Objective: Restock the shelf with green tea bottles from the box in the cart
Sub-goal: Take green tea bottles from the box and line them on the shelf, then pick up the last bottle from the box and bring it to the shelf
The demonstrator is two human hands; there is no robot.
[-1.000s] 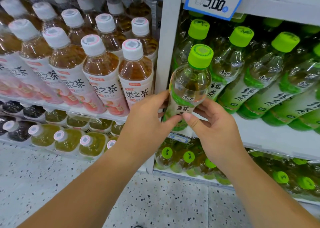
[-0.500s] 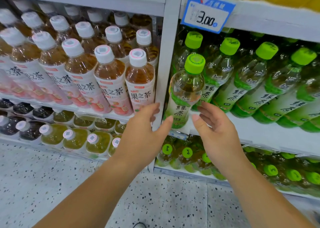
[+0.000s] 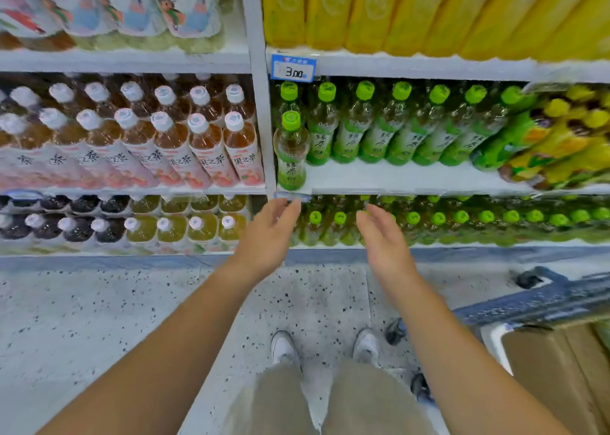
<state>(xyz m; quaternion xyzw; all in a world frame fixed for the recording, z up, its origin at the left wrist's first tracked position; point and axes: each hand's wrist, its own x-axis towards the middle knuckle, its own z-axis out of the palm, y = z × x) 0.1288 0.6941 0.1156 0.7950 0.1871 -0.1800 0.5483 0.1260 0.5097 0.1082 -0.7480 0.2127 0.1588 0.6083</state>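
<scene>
Standing upright at the near left corner of the white shelf [image 3: 412,177]: one green tea bottle [image 3: 291,152], forward of the row behind it and just beside the grey upright post [image 3: 260,104]. Clear ribbed plastic, pale amber liquid, bright green screw cap, green-and-white wrap label with dark characters.

Positioned below that bottle, apart from it: left hand [image 3: 267,240], palm turned inward, fingers loosely spread and slightly curled, gripping nothing. Fingertips close to the shelf's front edge, near a small blue tag [image 3: 292,197]; contact cannot be confirmed.

Positioned lower and further right of the bottle, well clear of it: right hand [image 3: 384,240], likewise relaxed and spread, palm facing the left hand, empty.

Ranged along the far part of the same shelf: a row of matching green-capped bottles [image 3: 389,131], leaning with the wide-angle distortion. Mounted on the shelf edge above: blue-framed price label [image 3: 293,68] reading 3.00.

Stocked in the left bay: white-capped bottles [image 3: 204,144] of brown tea with pink-and-white labels. Stacked above right: glossy yellow packs [image 3: 429,8].

Parked at the near right: blue cart [image 3: 544,299] holding a brown cardboard box [image 3: 554,378], matte and flat-sided. Underfoot: pale speckled terrazzo floor [image 3: 99,319].
</scene>
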